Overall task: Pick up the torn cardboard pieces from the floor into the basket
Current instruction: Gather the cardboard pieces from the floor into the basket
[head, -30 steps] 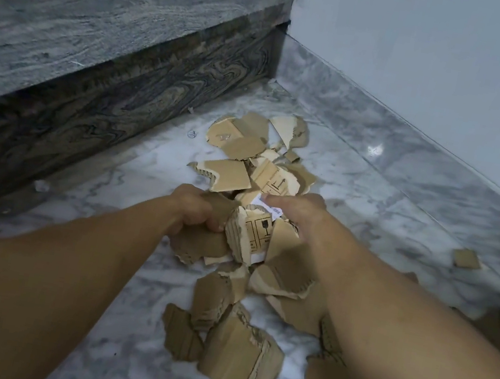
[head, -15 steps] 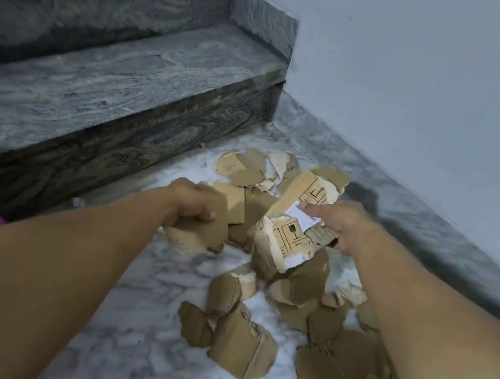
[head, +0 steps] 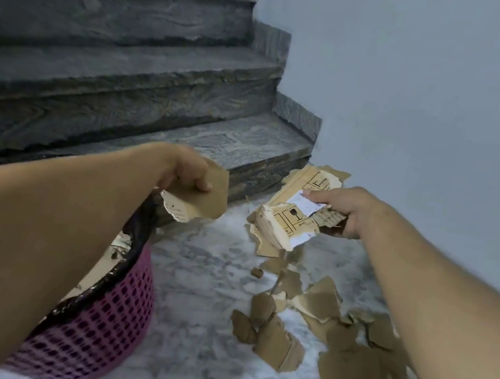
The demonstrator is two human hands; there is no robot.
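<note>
A torn piece (head: 204, 196) is gripped by the left hand (head: 190, 172) above the pink basket (head: 104, 327) (black-lined); a printed bundle (head: 289, 226) is clutched by the right hand (head: 344, 207).

Two bare forearms enter from the bottom corners, no sleeves visible anywhere along them. No watch, bracelet or ring shows on either wrist or on the left hand (head: 190, 172) or right hand (head: 344, 207). Nails look short and unpainted. Both hands are gloveless; knuckles and thumbs are plainly visible.
</note>
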